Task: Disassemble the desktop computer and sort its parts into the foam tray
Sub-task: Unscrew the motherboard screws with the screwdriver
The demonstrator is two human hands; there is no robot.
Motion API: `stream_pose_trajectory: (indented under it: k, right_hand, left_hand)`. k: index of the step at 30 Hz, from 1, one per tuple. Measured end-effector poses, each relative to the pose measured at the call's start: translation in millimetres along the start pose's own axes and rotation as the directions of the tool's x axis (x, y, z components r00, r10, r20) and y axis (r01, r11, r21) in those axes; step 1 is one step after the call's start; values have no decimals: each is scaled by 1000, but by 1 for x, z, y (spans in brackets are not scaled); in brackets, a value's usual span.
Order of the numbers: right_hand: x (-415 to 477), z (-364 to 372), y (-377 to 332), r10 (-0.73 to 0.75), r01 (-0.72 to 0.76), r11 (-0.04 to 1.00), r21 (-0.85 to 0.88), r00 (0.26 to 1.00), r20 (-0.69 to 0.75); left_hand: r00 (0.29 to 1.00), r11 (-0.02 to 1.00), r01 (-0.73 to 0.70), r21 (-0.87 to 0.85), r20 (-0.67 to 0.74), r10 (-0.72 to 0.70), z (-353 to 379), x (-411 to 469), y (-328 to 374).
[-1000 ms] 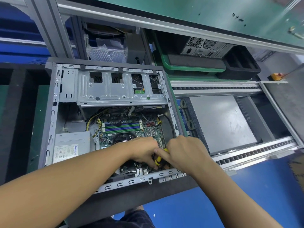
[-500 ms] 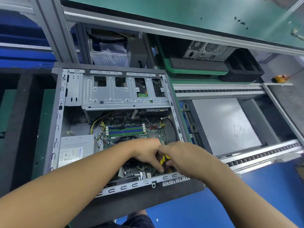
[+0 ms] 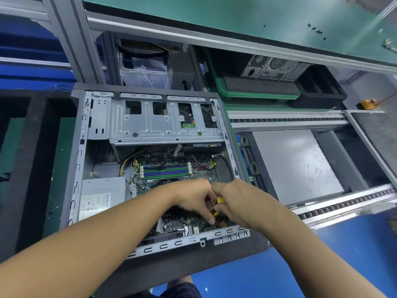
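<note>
Hardly anything has moved: both hands stay bunched over the board's near corner, with slightly more yellow handle showing. Right hand [image 3: 238,203] is wrapped round the screwdriver [image 3: 219,200]. Left hand [image 3: 193,201] curls its fingertips down beside the tip; I cannot tell whether it pinches anything. Tip and screw are hidden. A tilted driver could slip and gouge the board [image 3: 199,166] or snag wires, and a freed screw could drop underneath. Case [image 3: 79,160] lies open, with the foam tray [image 3: 36,147] just left.
</note>
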State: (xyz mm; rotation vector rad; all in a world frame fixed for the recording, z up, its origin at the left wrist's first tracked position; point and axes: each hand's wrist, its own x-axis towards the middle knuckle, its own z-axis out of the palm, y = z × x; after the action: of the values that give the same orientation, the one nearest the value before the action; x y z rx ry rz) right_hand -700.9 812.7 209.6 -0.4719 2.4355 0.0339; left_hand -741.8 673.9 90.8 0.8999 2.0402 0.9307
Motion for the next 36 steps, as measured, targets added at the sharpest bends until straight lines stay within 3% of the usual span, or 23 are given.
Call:
stream_pose_trajectory:
  k: [8,14,22,29,32,36]
  right_hand:
    - [-3,3,7,-82,80,995,68,996,40]
    - [-2,5,2,79,-76,996,56,996,-47]
    - [-8,1,-8,-26,24,998,60,999,36]
    - [-6,0,-4,-100,98,993,60,994,42]
    - [-4,-2,-1,-17,17,991,134,1000,2]
    - [-1,6,-6,79,-77,996,38,995,-57]
  left_hand:
    - [999,998,-16,55,-36,18,9,4,-4]
    - [997,997,-55,62,-43,58,7,2,-1]
    - [998,1000,-18,7,60,17,3,2,-2]
    - [999,998,-32,48,25,30,6,2,-4]
    - [999,996,-51,78,-10,52,8,2,-2]
    - [999,997,-42,63,0,42,9,3,0]
